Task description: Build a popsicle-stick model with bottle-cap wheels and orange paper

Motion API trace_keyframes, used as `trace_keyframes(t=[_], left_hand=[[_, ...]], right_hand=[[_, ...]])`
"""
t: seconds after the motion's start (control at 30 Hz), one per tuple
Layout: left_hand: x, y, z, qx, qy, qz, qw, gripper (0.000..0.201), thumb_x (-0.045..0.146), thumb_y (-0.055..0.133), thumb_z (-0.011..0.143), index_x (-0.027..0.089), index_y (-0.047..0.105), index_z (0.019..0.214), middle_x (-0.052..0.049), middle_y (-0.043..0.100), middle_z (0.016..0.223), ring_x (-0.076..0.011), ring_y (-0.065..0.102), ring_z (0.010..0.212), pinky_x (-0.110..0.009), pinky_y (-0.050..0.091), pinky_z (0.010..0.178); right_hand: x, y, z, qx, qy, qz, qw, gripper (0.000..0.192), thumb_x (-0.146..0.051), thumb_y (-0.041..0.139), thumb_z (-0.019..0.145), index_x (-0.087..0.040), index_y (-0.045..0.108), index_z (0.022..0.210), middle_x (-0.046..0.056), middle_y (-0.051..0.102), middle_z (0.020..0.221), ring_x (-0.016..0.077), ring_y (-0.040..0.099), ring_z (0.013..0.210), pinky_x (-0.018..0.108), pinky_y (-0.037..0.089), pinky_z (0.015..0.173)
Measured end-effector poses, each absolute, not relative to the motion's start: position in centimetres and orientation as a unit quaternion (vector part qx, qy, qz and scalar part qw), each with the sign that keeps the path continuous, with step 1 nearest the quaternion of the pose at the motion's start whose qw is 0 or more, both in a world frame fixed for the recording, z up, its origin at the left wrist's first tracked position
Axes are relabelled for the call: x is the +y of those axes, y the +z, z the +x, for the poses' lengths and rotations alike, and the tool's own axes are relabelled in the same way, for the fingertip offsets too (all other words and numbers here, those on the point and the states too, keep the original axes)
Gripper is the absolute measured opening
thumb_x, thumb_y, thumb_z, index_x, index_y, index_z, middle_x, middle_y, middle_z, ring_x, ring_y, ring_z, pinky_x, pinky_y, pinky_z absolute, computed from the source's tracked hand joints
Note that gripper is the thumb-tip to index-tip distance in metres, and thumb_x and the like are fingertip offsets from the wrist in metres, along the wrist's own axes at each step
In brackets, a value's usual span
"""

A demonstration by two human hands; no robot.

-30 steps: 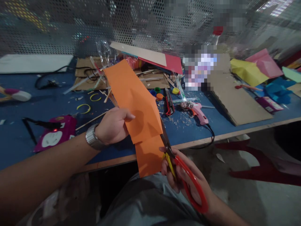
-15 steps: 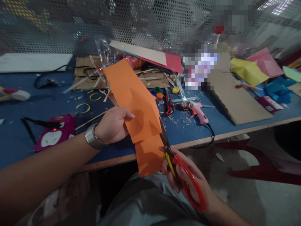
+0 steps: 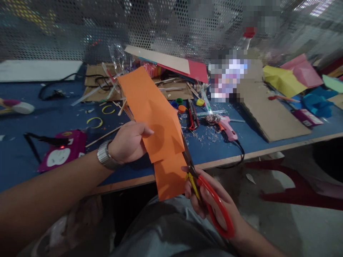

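Observation:
A long sheet of orange paper [image 3: 152,107] is pinched at its left edge by my left hand [image 3: 130,142], thumb on top and fingers underneath. Its lower part [image 3: 171,175] looks like a partly separated flap or second layer, hanging past the table's front edge over my lap. Red-handled scissors [image 3: 218,207] with some yellow on the grip are in my right hand [image 3: 214,200]. Their blades point up along the paper's right edge, close to the cut line; how far the lower blade reaches beneath the paper is hidden.
On the blue table [image 3: 107,182] lie a pink glue gun [image 3: 229,129], a red utility knife [image 3: 192,116], coloured bottle caps [image 3: 182,109], a purple box with a cable [image 3: 65,150], wooden sticks and a cardboard sheet [image 3: 273,114]. A perforated metal panel [image 3: 160,25] stands behind.
Almost nothing differs; both hands, the paper and the scissors hold nearly the same position.

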State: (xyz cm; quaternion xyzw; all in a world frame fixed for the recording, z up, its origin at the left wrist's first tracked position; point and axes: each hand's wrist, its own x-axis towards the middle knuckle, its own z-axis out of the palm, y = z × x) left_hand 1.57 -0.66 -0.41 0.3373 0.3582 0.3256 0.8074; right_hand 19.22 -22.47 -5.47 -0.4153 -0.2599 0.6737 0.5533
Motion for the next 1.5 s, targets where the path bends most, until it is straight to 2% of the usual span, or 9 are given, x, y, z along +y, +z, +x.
trace_keyframes(t=[0.23, 0.47, 0.6, 0.8, 1.17, 1.5], left_hand=[[-0.68, -0.23, 1.78, 0.363, 0.330, 0.334, 0.805, 0.029, 0.010, 0.065, 0.057, 0.018, 0.076, 0.083, -0.010, 0.081, 0.085, -0.0421, 0.077, 0.112, -0.052, 0.065, 0.094], [-0.73, -0.57, 1.62, 0.370, 0.334, 0.339, 0.798, 0.026, 0.011, 0.067, 0.059, 0.017, 0.076, 0.082, -0.008, 0.079, 0.082, -0.0379, 0.079, 0.101, -0.052, 0.066, 0.091], [-0.68, -0.65, 1.47, 0.367, 0.330, 0.340, 0.801, 0.029, 0.010, 0.066, 0.060, 0.017, 0.077, 0.086, -0.010, 0.080, 0.085, -0.0404, 0.078, 0.109, -0.054, 0.066, 0.094], [-0.61, -0.66, 1.45, 0.357, 0.327, 0.342, 0.805, 0.030, 0.010, 0.065, 0.061, 0.018, 0.078, 0.088, -0.012, 0.081, 0.091, -0.0432, 0.075, 0.120, -0.055, 0.064, 0.097], [-0.67, -0.58, 1.56, 0.358, 0.327, 0.343, 0.804, 0.033, 0.011, 0.066, 0.059, 0.019, 0.077, 0.089, -0.010, 0.081, 0.087, -0.0430, 0.076, 0.117, -0.056, 0.065, 0.096], [-0.68, -0.65, 1.56, 0.354, 0.330, 0.343, 0.805, 0.036, 0.009, 0.063, 0.061, 0.019, 0.079, 0.092, -0.010, 0.082, 0.089, -0.0410, 0.077, 0.118, -0.052, 0.066, 0.095]], right_hand=[[-22.41, -5.26, 19.23, -0.251, 0.674, -0.423, 0.552, 0.046, -0.049, 0.076, 0.101, -0.029, 0.073, 0.143, 0.004, 0.072, 0.088, 0.0044, 0.052, 0.051, 0.022, 0.036, 0.054], [-22.32, -5.42, 19.19, -0.240, 0.669, -0.417, 0.567, 0.043, -0.049, 0.079, 0.098, -0.033, 0.077, 0.137, 0.004, 0.074, 0.091, 0.0038, 0.051, 0.049, 0.019, 0.036, 0.050], [-22.35, -5.30, 19.15, -0.228, 0.671, -0.425, 0.564, 0.044, -0.049, 0.082, 0.096, -0.032, 0.077, 0.136, 0.005, 0.073, 0.093, 0.0063, 0.054, 0.053, 0.019, 0.038, 0.049], [-22.28, -5.42, 19.11, -0.228, 0.675, -0.421, 0.561, 0.045, -0.050, 0.081, 0.096, -0.031, 0.077, 0.137, 0.005, 0.072, 0.091, 0.0047, 0.052, 0.051, 0.018, 0.037, 0.048], [-22.27, -5.13, 19.08, -0.218, 0.678, -0.426, 0.558, 0.045, -0.050, 0.081, 0.096, -0.029, 0.078, 0.136, 0.004, 0.071, 0.089, 0.0035, 0.050, 0.050, 0.018, 0.037, 0.048], [-22.35, -5.09, 19.12, -0.220, 0.679, -0.435, 0.550, 0.048, -0.049, 0.081, 0.097, -0.029, 0.076, 0.140, 0.005, 0.071, 0.087, 0.0046, 0.050, 0.050, 0.020, 0.037, 0.050]])
